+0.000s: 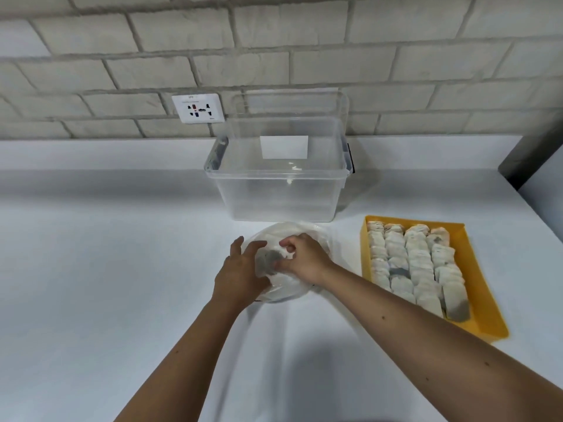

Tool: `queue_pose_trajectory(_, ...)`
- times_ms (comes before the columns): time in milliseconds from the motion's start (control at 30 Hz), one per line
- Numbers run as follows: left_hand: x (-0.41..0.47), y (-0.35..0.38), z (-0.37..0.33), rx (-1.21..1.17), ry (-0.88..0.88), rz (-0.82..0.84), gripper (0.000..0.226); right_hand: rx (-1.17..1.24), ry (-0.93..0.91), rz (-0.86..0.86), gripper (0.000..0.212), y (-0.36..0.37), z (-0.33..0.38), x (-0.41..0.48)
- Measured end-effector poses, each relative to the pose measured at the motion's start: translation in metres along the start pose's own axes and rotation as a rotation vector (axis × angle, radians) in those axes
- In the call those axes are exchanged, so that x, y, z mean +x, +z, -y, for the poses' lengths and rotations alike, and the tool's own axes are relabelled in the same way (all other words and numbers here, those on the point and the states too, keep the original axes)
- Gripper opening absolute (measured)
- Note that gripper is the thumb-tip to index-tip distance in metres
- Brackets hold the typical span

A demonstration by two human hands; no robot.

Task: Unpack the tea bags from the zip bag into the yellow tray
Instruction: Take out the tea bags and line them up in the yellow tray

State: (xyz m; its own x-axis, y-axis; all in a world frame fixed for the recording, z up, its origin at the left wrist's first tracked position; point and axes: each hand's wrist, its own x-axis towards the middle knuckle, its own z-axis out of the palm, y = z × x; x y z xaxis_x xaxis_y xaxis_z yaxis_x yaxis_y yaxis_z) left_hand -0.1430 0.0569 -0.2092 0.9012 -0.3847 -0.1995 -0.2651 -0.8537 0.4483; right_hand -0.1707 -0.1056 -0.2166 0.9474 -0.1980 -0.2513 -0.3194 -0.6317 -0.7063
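While left hand (pixel 240 271) rests spread-fingered on zip bag (pixel 292 232), right hand (pixel 304 257) pinches 1 tea bag (pixel 269 259); yellow tray (pixel 482 284) nearby

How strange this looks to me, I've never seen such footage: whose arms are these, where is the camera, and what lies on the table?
No machine here: these are a person's two bare arms, filmed by one camera worn on the head, looking down. On the white table lie a clear zip bag, a yellow tray filled with rows of tea bags, and behind them a clear plastic box. The left hand steadies the zip bag with straight fingers; the right hand pinches a dark tea bag with curled fingers.
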Motion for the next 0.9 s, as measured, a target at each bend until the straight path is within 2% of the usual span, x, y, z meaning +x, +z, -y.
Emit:
queue_pose_trajectory(100, 0.003, 0.001, 0.009, -0.139, 0.031, -0.03, 0.083, -0.127, 0.004, -0.038, 0.061, 0.011, -0.001, 0.006)
queue_pose_trajectory(233, 0.004, 0.005, 0.014, -0.246, 0.066, -0.1, 0.077, -0.22, -0.017, -0.035, 0.042, 0.014, 0.001, 0.008)
queue_pose_trajectory(267, 0.003, 0.006, 0.013, -0.255, 0.062, -0.103, 0.076, -0.198, -0.019, -0.041, 0.035, 0.013, 0.001, 0.007)
queue_pose_trajectory(500, 0.0, 0.003, 0.011, -0.261, 0.081, -0.1, 0.077, -0.076, 0.028, 0.026, 0.038, -0.006, 0.002, 0.0)
queue_pose_trajectory(600, -0.003, 0.002, 0.007, -0.231, 0.079, -0.11, 0.076, -0.028, 0.038, 0.048, 0.028, -0.015, 0.002, -0.002)
queue_pose_trajectory(767, -0.007, -0.005, 0.005, -0.143, 0.127, -0.223, 0.062, 0.226, -0.021, 0.095, 0.009, -0.038, 0.001, -0.01)
queue_pose_trajectory(900, -0.01, -0.01, 0.003, -0.141, 0.278, -0.348, 0.057, 0.416, 0.036, 0.146, 0.017, -0.057, 0.008, -0.019)
